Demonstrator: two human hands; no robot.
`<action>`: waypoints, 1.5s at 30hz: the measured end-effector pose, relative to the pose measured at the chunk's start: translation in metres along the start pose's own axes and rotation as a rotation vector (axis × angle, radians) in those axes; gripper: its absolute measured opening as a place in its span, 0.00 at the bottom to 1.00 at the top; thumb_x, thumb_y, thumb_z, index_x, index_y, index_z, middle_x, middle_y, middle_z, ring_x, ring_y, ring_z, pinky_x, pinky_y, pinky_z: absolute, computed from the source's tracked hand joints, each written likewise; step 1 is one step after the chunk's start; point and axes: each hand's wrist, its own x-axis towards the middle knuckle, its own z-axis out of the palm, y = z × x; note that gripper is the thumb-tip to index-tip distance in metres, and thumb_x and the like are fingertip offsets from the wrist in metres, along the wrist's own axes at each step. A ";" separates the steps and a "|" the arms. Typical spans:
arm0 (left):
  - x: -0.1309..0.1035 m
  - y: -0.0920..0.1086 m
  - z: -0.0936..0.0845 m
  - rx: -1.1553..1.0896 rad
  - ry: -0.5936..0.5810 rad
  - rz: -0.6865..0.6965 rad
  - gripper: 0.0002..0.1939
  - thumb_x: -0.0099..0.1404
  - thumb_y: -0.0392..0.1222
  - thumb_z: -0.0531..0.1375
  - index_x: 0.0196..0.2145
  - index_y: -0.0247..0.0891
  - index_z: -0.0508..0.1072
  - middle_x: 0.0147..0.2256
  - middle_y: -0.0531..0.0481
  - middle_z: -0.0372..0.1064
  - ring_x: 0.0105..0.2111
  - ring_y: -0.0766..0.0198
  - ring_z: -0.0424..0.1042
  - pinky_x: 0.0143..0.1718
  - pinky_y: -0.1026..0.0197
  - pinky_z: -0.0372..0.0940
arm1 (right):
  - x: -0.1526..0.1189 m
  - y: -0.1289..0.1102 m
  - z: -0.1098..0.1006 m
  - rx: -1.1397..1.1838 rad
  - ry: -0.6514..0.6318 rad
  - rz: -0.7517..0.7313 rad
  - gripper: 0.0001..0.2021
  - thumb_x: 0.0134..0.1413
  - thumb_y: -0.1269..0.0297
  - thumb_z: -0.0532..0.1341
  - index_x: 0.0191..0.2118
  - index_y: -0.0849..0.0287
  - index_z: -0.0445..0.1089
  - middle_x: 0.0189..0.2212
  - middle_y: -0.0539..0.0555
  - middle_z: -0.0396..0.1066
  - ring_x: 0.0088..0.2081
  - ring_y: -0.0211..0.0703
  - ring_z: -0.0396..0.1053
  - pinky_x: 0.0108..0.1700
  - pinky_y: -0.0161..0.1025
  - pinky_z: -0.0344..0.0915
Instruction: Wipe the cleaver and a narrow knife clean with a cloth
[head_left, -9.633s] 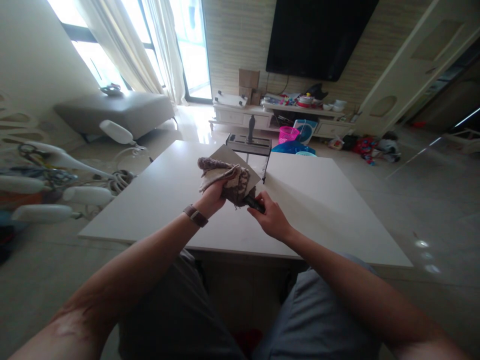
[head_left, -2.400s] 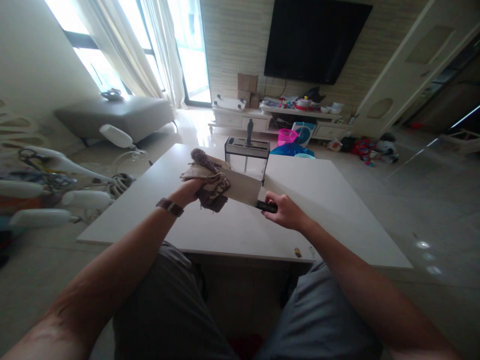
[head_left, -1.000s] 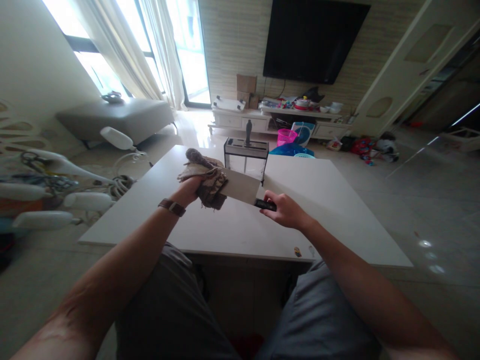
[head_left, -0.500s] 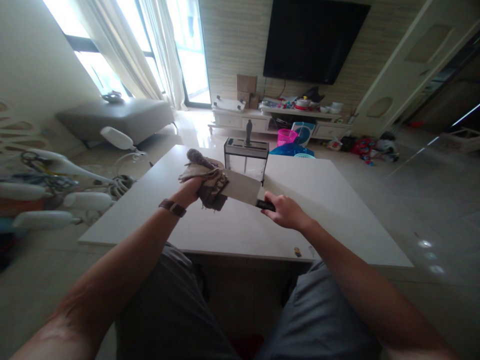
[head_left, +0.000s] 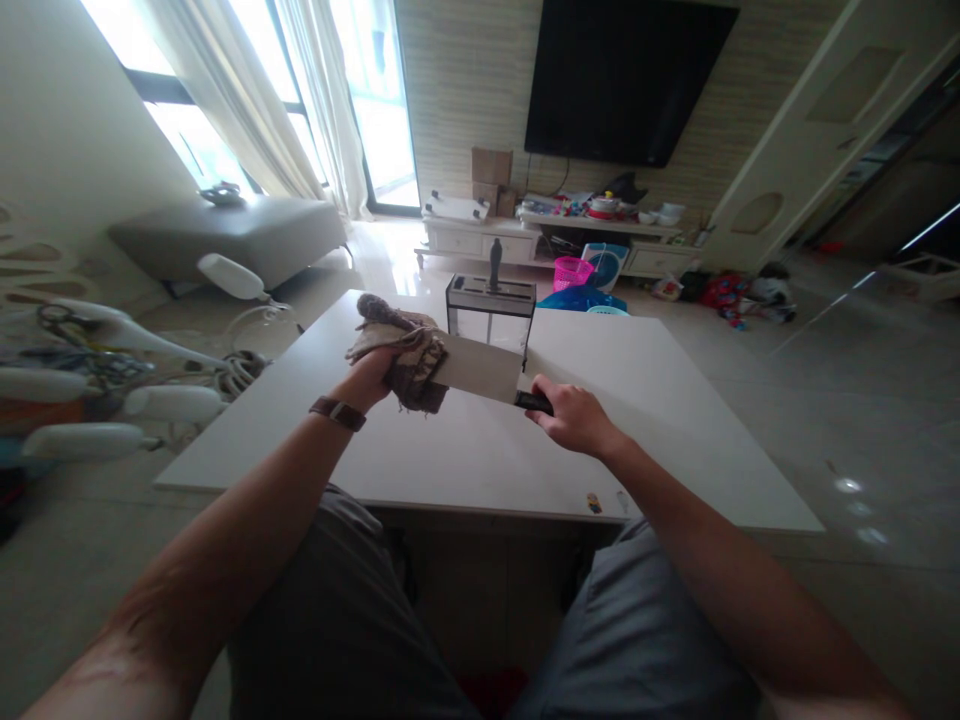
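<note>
My right hand (head_left: 574,415) is wrapped round the black handle of a cleaver (head_left: 484,368), whose broad blade points left above the table. A bunched brown and beige cloth (head_left: 409,345) covers the blade's far end, folded over it. My left hand (head_left: 373,378) grips this cloth from the left, its fingers mostly hidden in the folds. Just behind the blade stands a knife holder (head_left: 491,297) with clear sides and a dark slotted top. One knife (head_left: 495,262) sits in it with its dark handle upright.
All this is over a white table (head_left: 645,440) with small stickers near its front edge. Beyond it are a pink basket (head_left: 571,272) and a low TV cabinet (head_left: 517,243). White lamp-like shades (head_left: 172,402) stand to the left, and a grey bench (head_left: 240,235) is by the window.
My left hand and the cloth have slid slightly left along the blade, so a little more of it shows. The right hand still holds the handle, nearly in place.
</note>
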 end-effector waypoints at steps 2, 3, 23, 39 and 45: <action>0.003 0.001 -0.004 -0.039 0.002 0.017 0.13 0.57 0.33 0.71 0.41 0.33 0.79 0.44 0.42 0.81 0.45 0.56 0.80 0.54 0.54 0.74 | 0.000 0.002 -0.002 0.025 0.018 0.024 0.11 0.58 0.57 0.63 0.44 0.54 0.69 0.36 0.56 0.77 0.35 0.49 0.71 0.34 0.40 0.50; 0.004 0.002 -0.006 -0.054 -0.003 0.024 0.13 0.57 0.33 0.71 0.42 0.33 0.79 0.45 0.42 0.81 0.45 0.55 0.80 0.53 0.54 0.74 | 0.000 0.004 -0.002 0.055 0.031 0.038 0.10 0.57 0.58 0.63 0.43 0.54 0.69 0.35 0.56 0.77 0.34 0.49 0.70 0.34 0.40 0.51; -0.005 -0.024 0.011 -0.296 -0.202 0.009 0.13 0.58 0.40 0.68 0.43 0.41 0.78 0.48 0.46 0.80 0.60 0.43 0.71 0.63 0.40 0.66 | 0.005 -0.010 0.002 1.631 -0.010 0.235 0.20 0.52 0.47 0.67 0.35 0.60 0.69 0.19 0.44 0.63 0.13 0.28 0.52 0.14 0.31 0.46; -0.024 -0.045 0.048 -0.172 -0.182 -0.165 0.13 0.60 0.38 0.68 0.44 0.36 0.80 0.46 0.42 0.81 0.47 0.50 0.80 0.55 0.48 0.73 | 0.001 -0.036 0.039 1.510 -0.196 0.206 0.19 0.56 0.45 0.62 0.37 0.58 0.66 0.19 0.43 0.64 0.13 0.32 0.58 0.14 0.31 0.52; -0.021 -0.037 0.046 -0.196 -0.127 -0.110 0.15 0.59 0.36 0.69 0.45 0.34 0.79 0.44 0.44 0.81 0.46 0.53 0.80 0.58 0.49 0.72 | 0.002 -0.033 0.034 1.487 -0.211 0.201 0.18 0.57 0.46 0.62 0.37 0.58 0.66 0.19 0.42 0.62 0.13 0.31 0.56 0.14 0.31 0.49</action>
